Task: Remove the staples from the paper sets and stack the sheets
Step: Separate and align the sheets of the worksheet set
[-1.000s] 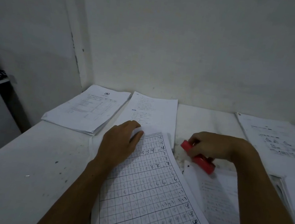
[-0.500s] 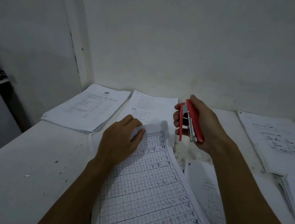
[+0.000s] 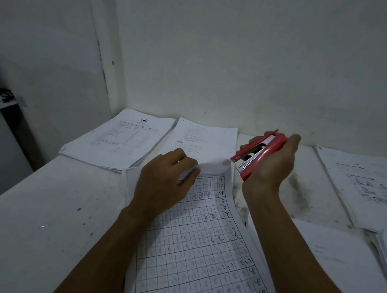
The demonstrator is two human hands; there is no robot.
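Observation:
A paper set with a grid of handwriting practice [image 3: 202,251] lies in front of me on the white table [image 3: 34,224]. My left hand [image 3: 164,181] rests on its far end, and its fingers pinch the top sheet's folded-up edge. Just right of that corner, my right hand [image 3: 270,164] grips a red stapler [image 3: 258,153] a little above the table. The stapler's jaws stand open and its front end points at the lifted corner.
A thick paper stack [image 3: 121,138] lies at the far left by the wall corner, with a single printed sheet [image 3: 203,140] beside it. More sheets [image 3: 366,187] cover the right side, and further paper [image 3: 334,256] lies under my right forearm.
My right hand picked the red stapler up from the table, raised it and brought it down toward the paper's far corner. My left hand stayed on the paper and folded up the top edge.

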